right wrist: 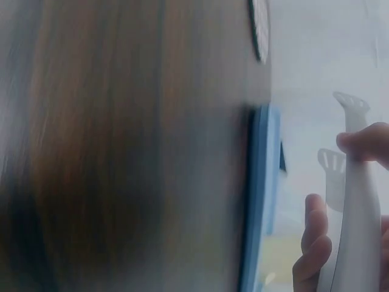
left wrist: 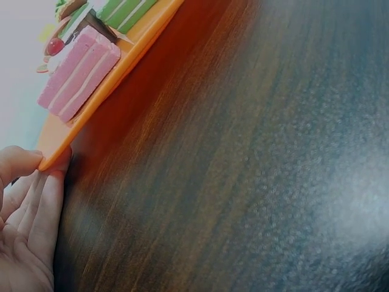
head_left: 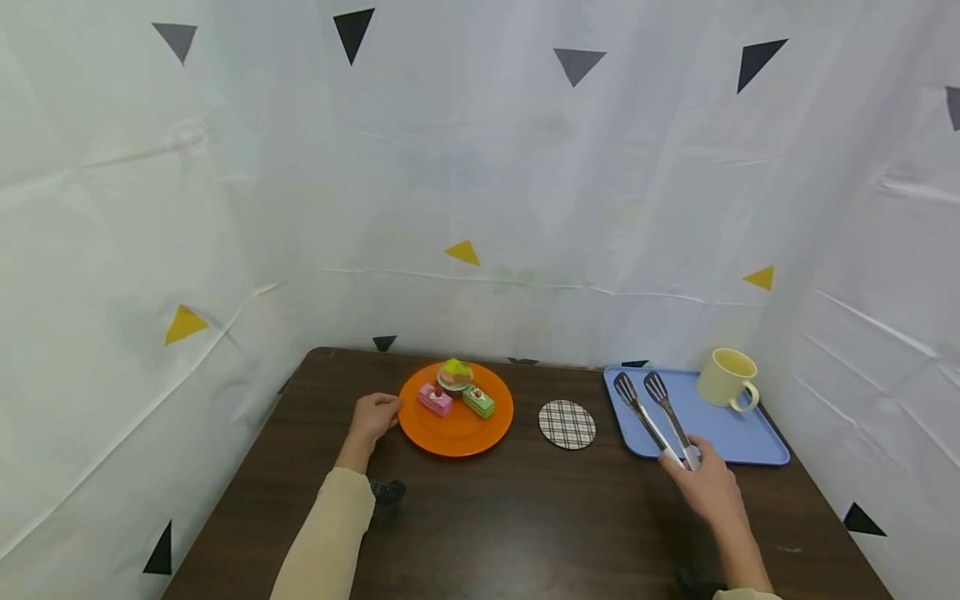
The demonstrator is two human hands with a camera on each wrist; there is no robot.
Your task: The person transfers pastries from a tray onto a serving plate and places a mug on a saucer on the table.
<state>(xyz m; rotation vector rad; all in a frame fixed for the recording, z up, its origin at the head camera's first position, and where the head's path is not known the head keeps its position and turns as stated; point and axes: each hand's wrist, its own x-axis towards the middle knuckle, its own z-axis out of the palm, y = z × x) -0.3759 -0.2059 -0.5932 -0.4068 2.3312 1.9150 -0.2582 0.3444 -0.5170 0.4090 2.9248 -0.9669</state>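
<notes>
My left hand (head_left: 372, 418) pinches the left rim of an orange plate (head_left: 455, 442), thumb on top and fingers underneath in the left wrist view. On the plate sit a pink cake slice (head_left: 435, 400), a green cake slice (head_left: 478, 402) and a small dessert cup (head_left: 455, 375) with a yellow top. Metal tongs (head_left: 669, 417) with slotted heads are held in my right hand (head_left: 707, 483), their arms spread apart. They reach over a blue tray (head_left: 750, 437), heads pointing away from me.
A pale yellow mug (head_left: 726, 379) stands on the tray's back right. Between plate and tray lies a round checked coaster (head_left: 567, 425). The dark wooden table (head_left: 510, 525) meets white curtains (head_left: 525, 183) at the back and both sides.
</notes>
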